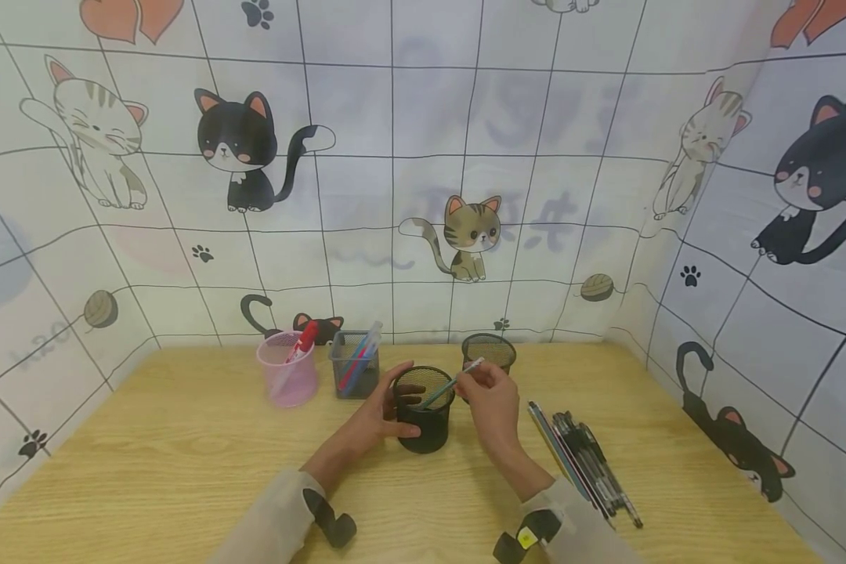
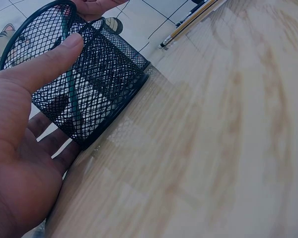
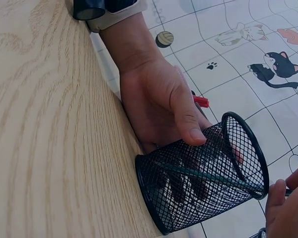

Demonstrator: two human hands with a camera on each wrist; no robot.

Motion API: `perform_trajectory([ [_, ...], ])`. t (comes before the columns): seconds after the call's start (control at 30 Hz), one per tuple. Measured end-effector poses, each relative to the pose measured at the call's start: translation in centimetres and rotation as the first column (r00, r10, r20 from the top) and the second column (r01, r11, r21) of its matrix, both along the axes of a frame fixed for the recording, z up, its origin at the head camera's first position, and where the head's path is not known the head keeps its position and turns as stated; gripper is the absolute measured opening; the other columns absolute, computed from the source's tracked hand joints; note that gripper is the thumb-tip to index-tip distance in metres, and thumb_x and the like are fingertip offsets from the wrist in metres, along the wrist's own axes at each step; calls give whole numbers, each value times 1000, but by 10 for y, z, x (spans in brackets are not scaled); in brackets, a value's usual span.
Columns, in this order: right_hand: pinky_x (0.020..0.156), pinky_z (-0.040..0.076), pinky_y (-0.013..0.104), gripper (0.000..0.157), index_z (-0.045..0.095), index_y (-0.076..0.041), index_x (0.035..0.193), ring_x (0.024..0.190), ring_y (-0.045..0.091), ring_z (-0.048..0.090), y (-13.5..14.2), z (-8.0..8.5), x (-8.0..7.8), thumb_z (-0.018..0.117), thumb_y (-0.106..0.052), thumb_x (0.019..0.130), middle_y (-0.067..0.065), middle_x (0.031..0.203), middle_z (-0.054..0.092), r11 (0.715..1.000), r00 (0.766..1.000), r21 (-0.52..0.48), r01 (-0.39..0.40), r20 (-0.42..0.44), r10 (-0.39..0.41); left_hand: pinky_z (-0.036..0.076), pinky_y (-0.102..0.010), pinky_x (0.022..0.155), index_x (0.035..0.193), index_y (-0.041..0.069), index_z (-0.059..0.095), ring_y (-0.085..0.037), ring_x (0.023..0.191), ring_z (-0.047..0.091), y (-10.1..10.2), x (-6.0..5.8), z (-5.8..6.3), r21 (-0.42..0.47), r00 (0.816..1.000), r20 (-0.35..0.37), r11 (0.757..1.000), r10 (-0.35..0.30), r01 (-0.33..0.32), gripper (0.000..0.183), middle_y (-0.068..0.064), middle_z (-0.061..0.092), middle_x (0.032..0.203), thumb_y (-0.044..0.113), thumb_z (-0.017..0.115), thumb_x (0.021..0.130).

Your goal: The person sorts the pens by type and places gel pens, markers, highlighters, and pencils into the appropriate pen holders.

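A round black mesh pen holder [image 1: 423, 432] stands upright on the table. My left hand [image 1: 375, 417] grips it from the left, thumb on the near side and fingers round the far side. A thin teal pencil [image 1: 440, 392] with a whitish upper end leans inside, its lower part visible through the mesh in the right wrist view. My right hand [image 1: 492, 398] pinches the pencil's upper end at the holder's right rim. In the left wrist view the left thumb lies against the mesh wall [image 2: 107, 64].
Behind my right hand stands another round mesh holder [image 1: 489, 345]. A pink cup [image 1: 289, 388] with a red marker [image 1: 305, 340] and a square mesh holder [image 1: 356, 384] with several pens stand back left. Pens and pencils [image 1: 588, 462] lie at right. Cat-patterned sheeting [image 1: 366, 196] encloses the table.
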State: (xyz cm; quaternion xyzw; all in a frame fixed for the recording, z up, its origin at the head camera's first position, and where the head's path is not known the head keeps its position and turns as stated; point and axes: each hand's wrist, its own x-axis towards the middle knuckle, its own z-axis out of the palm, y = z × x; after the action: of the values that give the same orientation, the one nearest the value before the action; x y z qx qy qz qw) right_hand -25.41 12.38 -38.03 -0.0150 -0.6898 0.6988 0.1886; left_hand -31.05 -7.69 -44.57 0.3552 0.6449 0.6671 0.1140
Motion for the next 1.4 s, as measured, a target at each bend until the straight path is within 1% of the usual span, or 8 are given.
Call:
perform_trajectory([
  [0.17, 73, 55, 29, 14, 63, 2, 100, 77, 20, 66, 0, 1, 0, 65, -2, 86, 16, 91, 65, 1000, 1000, -13, -5, -10, 5, 29, -57, 104, 153, 18, 10, -50, 130, 32, 1, 0, 1, 18, 1000, -2, 1000, -6, 6, 100, -35, 32, 142, -9, 72, 79],
  [0.3, 74, 55, 30, 16, 63, 3, 101, 78, 21, 66, 0, 2, 1, 65, -2, 86, 16, 92, 65, 1000, 1000, -14, -13, -15, 13, 30, -56, 104, 152, 20, 13, -47, 130, 34, 2, -1, 1, 18, 1000, -8, 1000, -2, 2, 98, -33, 34, 142, -8, 73, 79],
  [0.6, 75, 54, 27, 33, 59, 3, 114, 85, 23, 66, 8, 3, 6, 70, -12, 87, 16, 100, 64, 1000, 999, 0, -19, 37, 19, 30, -56, 104, 151, 20, 16, -46, 129, 37, 3, -3, -2, 17, 999, -39, 1000, 17, -16, 95, -34, 35, 140, -6, 74, 79],
  [0.7, 73, 54, 28, 32, 60, 0, 115, 80, 20, 66, 11, 3, 10, 70, -13, 87, 15, 98, 65, 1000, 999, 27, -14, 48, 13, 29, -57, 104, 151, 18, 15, -46, 129, 36, 3, -2, -2, 18, 999, -40, 1000, 20, -19, 96, -33, 36, 140, -5, 74, 79],
  [0.8, 72, 55, 29, 32, 60, -1, 115, 79, 22, 67, 15, 3, 16, 70, -14, 88, 15, 97, 65, 998, 999, 56, -15, 51, 12, 29, -56, 104, 152, 16, 14, -45, 129, 37, 2, -1, -1, 17, 999, -39, 1000, 25, -24, 97, -33, 36, 140, -5, 74, 79],
  [1.0, 67, 54, 29, 30, 60, -7, 115, 74, 20, 65, 31, 4, 34, 70, -15, 88, 12, 99, 65, 991, 998, 136, 1, 64, -10, 28, -56, 105, 152, 18, 15, -44, 130, 37, 3, -1, -1, 4, 999, -30, 1000, 27, -27, 97, -32, 36, 141, -6, 74, 79],
  [1.23, 61, 53, 29, 28, 63, -7, 114, 73, 22, 65, 53, -1, 54, 69, -15, 88, 11, 100, 65, 957, 993, 286, 57, 81, -83, 31, -54, 104, 151, 22, 17, -45, 130, 36, 2, -1, -3, 2, 999, -40, 1000, 22, -22, 96, -32, 36, 141, -6, 74, 79],
  [1.4, 62, 53, 27, 29, 61, -6, 116, 77, 24, 65, 73, -9, 63, 66, -14, 89, 11, 103, 66, 934, 977, 352, 57, 174, -125, 31, -54, 104, 151, 24, 16, -46, 130, 36, 0, -2, -5, -4, 998, -51, 1000, 20, -21, 95, -32, 36, 141, -2, 74, 80],
])
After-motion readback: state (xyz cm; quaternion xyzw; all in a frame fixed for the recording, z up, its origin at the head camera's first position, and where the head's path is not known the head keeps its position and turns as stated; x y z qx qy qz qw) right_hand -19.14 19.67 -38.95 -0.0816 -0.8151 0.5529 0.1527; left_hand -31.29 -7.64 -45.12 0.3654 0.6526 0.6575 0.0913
